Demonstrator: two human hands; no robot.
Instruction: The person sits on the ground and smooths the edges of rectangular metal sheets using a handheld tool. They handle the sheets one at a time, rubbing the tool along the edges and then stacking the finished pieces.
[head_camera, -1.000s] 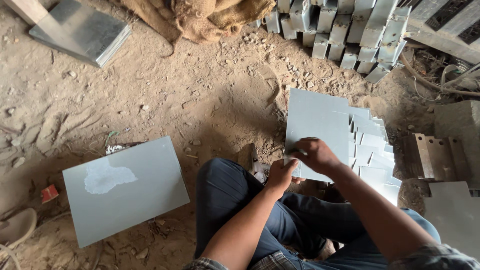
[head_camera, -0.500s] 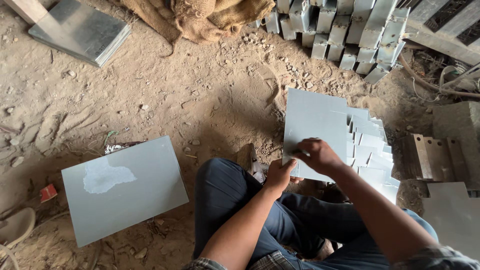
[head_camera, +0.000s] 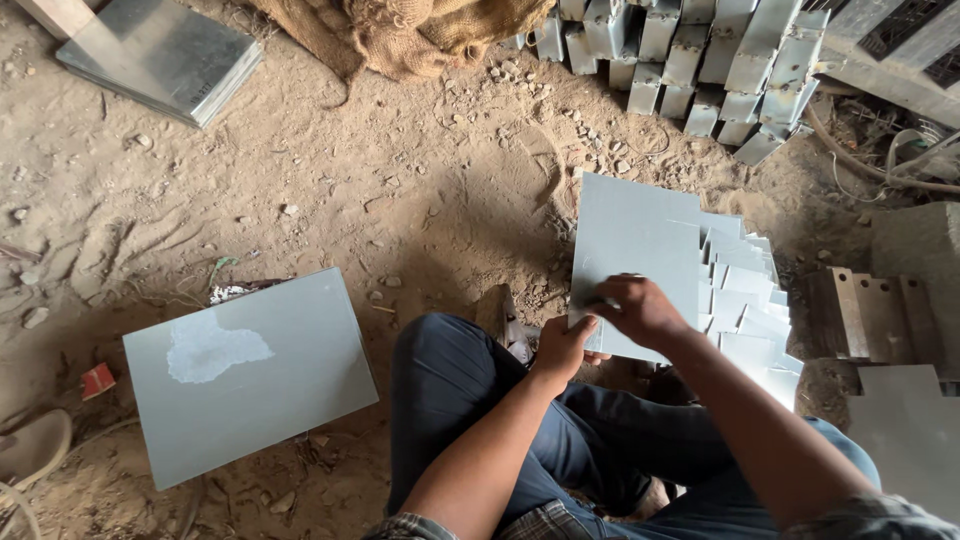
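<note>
Both hands hold a pale grey sheet (head_camera: 630, 250), the top one of a fanned stack of sheets (head_camera: 745, 300) on the dirt floor (head_camera: 400, 200); the left hand (head_camera: 562, 345) pinches its lower left corner, fingers closed on the edge; the right hand (head_camera: 635, 305) lies curled over its lower face, gripping it; a larger grey panel (head_camera: 250, 370) lies well apart towards the floor's left edge.
</note>
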